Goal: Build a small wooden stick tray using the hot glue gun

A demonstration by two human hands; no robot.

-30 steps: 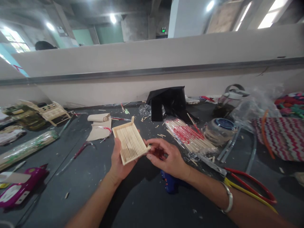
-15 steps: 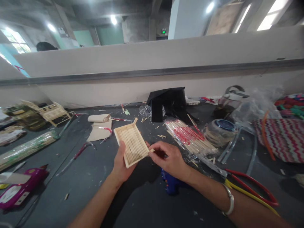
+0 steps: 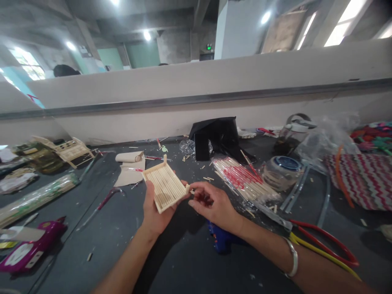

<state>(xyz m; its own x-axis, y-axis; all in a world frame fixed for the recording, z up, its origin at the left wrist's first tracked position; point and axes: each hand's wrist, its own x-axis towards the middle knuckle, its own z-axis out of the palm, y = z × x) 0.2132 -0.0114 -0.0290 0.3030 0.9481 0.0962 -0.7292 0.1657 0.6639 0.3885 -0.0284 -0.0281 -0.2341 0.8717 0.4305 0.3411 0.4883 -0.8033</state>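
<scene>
A small tray-like panel [image 3: 167, 183] of thin wooden sticks, edged with a raised stick border, rests in my left hand [image 3: 157, 212]. My left thumb lies over its near left edge, while the other fingers are mostly hidden beneath it. Short stick pieces stand up at its far corner and right corner. My right hand [image 3: 214, 204] is beside the right corner, thumb and index finger apart, with nothing visible between them. Whether the index fingertip still touches the corner piece I cannot tell. Partly under my right hand lies a blue tool [image 3: 222, 241].
Bagged sticks [image 3: 241, 175], a plastic jar [image 3: 283, 171] and red-and-yellow-handled pliers [image 3: 324, 241] are to the right. On the left are a magenta glue gun [image 3: 36, 245], a stick bundle [image 3: 39, 194] and a small wooden model [image 3: 73, 151]. A black phone-like slab [image 3: 202, 147] stands behind.
My right thumb and index finger have parted at the panel's right corner, where a short upright piece now shows. The panel has shifted slightly left and tilted in my left hand.
</scene>
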